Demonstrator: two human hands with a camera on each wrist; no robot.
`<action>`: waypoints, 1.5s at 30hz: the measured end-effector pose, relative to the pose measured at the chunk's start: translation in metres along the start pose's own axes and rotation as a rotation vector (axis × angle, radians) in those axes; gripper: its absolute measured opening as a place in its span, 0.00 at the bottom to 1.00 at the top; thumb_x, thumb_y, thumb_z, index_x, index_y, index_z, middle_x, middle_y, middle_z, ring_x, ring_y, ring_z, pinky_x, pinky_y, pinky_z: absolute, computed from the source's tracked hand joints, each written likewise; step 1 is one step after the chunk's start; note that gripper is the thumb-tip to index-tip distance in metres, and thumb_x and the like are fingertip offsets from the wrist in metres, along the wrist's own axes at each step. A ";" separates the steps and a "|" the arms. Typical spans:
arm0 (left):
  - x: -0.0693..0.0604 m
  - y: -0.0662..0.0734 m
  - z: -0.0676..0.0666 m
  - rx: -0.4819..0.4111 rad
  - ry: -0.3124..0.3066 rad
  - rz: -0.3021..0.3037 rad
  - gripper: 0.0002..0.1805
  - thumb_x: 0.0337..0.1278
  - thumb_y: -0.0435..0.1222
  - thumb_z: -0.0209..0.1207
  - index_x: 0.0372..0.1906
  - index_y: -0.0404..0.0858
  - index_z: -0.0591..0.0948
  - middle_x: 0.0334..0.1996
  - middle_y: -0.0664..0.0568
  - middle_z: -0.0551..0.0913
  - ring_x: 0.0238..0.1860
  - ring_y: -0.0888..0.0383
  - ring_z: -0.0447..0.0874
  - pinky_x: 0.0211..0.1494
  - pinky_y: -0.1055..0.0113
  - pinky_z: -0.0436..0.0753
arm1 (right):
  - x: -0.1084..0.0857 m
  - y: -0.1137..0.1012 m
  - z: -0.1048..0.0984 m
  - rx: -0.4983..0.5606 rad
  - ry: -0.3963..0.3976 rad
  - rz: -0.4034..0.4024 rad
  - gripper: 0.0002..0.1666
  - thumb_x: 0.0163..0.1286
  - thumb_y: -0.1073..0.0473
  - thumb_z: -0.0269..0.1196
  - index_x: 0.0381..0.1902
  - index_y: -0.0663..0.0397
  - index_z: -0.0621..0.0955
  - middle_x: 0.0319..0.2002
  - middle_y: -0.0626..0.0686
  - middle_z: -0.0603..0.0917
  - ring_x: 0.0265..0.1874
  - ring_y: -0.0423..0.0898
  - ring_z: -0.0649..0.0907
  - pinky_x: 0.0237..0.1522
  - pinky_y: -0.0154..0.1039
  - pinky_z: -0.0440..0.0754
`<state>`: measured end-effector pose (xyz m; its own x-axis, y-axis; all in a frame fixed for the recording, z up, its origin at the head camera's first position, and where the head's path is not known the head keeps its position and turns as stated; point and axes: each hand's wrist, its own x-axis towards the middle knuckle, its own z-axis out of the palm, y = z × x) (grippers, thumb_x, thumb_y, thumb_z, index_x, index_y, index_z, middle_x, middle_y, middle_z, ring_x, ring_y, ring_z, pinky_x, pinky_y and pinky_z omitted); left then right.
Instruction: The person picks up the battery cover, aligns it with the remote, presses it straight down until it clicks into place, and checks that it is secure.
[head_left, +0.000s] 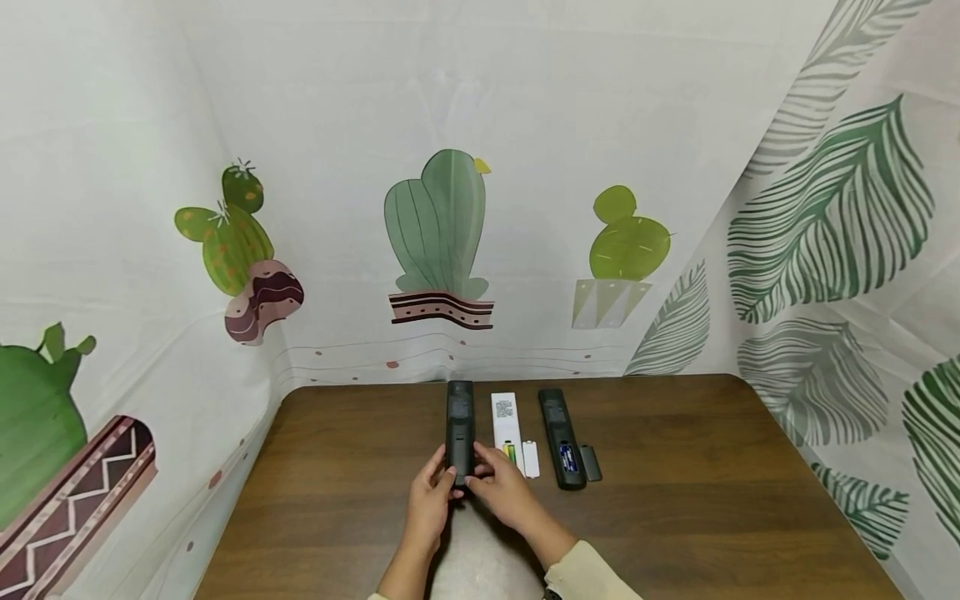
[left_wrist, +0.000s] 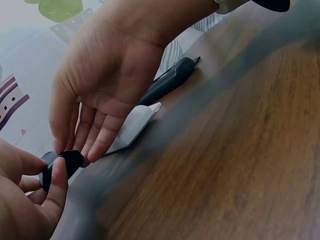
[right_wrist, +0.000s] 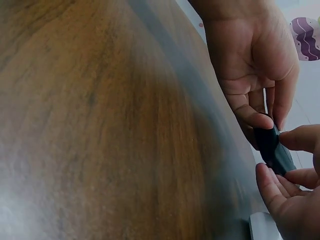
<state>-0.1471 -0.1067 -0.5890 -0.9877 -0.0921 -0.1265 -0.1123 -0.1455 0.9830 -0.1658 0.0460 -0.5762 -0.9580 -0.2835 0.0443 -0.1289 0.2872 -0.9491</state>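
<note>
A black remote control (head_left: 461,421) is held between both hands, its back side facing up. My left hand (head_left: 427,507) grips its near end from the left, with the thumb on the back. From the right, my right hand (head_left: 506,490) holds the same end, thumb on the near part. In the left wrist view, the end of this remote (left_wrist: 62,167) sits among the fingertips of both hands. Beside it lies a white remote (head_left: 505,412), its battery slot uncovered, with a green-yellow battery (head_left: 510,451) showing. The right hand partly hides that remote's near end.
Right of the white remote lies a white battery cover (head_left: 531,459). Farther right is a second black remote (head_left: 555,417) with blue batteries (head_left: 567,457) in its uncovered slot, and a black cover (head_left: 592,463) beside it. A printed cloth (head_left: 525,100) hangs behind the wooden table (head_left: 675,500).
</note>
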 end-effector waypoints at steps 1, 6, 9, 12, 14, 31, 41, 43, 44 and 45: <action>0.000 0.000 0.000 0.006 0.005 0.000 0.30 0.72 0.29 0.51 0.76 0.28 0.61 0.72 0.31 0.67 0.45 0.57 0.81 0.38 0.70 0.85 | 0.000 0.000 0.001 -0.009 -0.005 0.004 0.38 0.67 0.63 0.65 0.71 0.74 0.67 0.62 0.70 0.74 0.51 0.58 0.83 0.43 0.28 0.82; 0.000 -0.001 -0.003 0.018 0.009 0.003 0.30 0.72 0.28 0.51 0.75 0.26 0.61 0.71 0.30 0.68 0.46 0.55 0.81 0.39 0.68 0.86 | 0.001 0.001 0.004 -0.046 -0.018 0.021 0.40 0.67 0.62 0.66 0.71 0.74 0.66 0.60 0.68 0.76 0.49 0.56 0.83 0.42 0.28 0.81; -0.001 0.000 -0.004 0.016 -0.002 0.000 0.31 0.71 0.28 0.52 0.75 0.25 0.60 0.72 0.29 0.67 0.48 0.54 0.82 0.40 0.69 0.86 | 0.001 0.001 0.006 -0.062 -0.018 0.016 0.40 0.66 0.62 0.67 0.71 0.74 0.67 0.58 0.66 0.77 0.48 0.55 0.83 0.41 0.28 0.81; -0.002 0.001 -0.006 0.014 -0.019 0.000 0.32 0.70 0.27 0.53 0.75 0.25 0.59 0.72 0.28 0.65 0.50 0.55 0.81 0.41 0.70 0.86 | 0.001 0.002 0.008 -0.075 -0.017 0.012 0.40 0.66 0.61 0.67 0.71 0.75 0.66 0.57 0.66 0.77 0.46 0.53 0.83 0.41 0.28 0.81; -0.002 0.001 -0.007 0.021 -0.024 0.003 0.33 0.69 0.27 0.54 0.75 0.24 0.58 0.72 0.27 0.65 0.51 0.55 0.81 0.41 0.70 0.86 | 0.002 0.003 0.009 -0.079 -0.021 0.005 0.40 0.66 0.61 0.67 0.71 0.75 0.66 0.56 0.65 0.77 0.44 0.51 0.83 0.40 0.29 0.82; 0.001 -0.004 -0.011 0.220 0.046 -0.010 0.32 0.65 0.28 0.57 0.72 0.25 0.66 0.56 0.27 0.81 0.46 0.52 0.83 0.39 0.72 0.84 | 0.001 0.000 0.015 -0.214 -0.035 -0.025 0.42 0.64 0.60 0.69 0.69 0.79 0.66 0.58 0.68 0.76 0.46 0.52 0.82 0.44 0.31 0.80; 0.004 -0.006 -0.011 0.452 0.123 0.026 0.30 0.63 0.31 0.61 0.70 0.31 0.73 0.48 0.38 0.85 0.51 0.48 0.81 0.50 0.65 0.78 | 0.003 -0.004 0.018 -0.304 -0.043 -0.022 0.43 0.65 0.58 0.68 0.70 0.78 0.65 0.59 0.66 0.76 0.45 0.49 0.80 0.44 0.33 0.79; 0.005 -0.007 -0.010 0.477 0.132 0.056 0.29 0.62 0.31 0.62 0.68 0.29 0.73 0.51 0.37 0.83 0.52 0.47 0.80 0.53 0.61 0.78 | 0.004 -0.003 0.019 -0.313 -0.040 -0.018 0.43 0.66 0.58 0.68 0.70 0.78 0.65 0.58 0.66 0.76 0.44 0.48 0.80 0.44 0.32 0.78; 0.005 -0.007 -0.010 0.488 0.137 0.070 0.29 0.62 0.31 0.62 0.68 0.29 0.74 0.53 0.37 0.82 0.52 0.47 0.80 0.54 0.61 0.78 | 0.004 -0.003 0.019 -0.317 -0.039 -0.015 0.43 0.66 0.58 0.68 0.70 0.78 0.65 0.58 0.66 0.76 0.44 0.47 0.79 0.43 0.32 0.78; 0.006 -0.006 -0.010 0.495 0.142 0.080 0.28 0.62 0.31 0.62 0.67 0.28 0.74 0.55 0.37 0.81 0.53 0.48 0.79 0.55 0.61 0.77 | 0.004 -0.003 0.019 -0.320 -0.039 -0.012 0.43 0.66 0.57 0.68 0.70 0.77 0.66 0.58 0.65 0.75 0.44 0.46 0.79 0.43 0.32 0.78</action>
<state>-0.1509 -0.1163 -0.5974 -0.9746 -0.2216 -0.0317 -0.1093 0.3475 0.9313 -0.1645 0.0262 -0.5794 -0.9463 -0.3212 0.0369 -0.2198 0.5553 -0.8021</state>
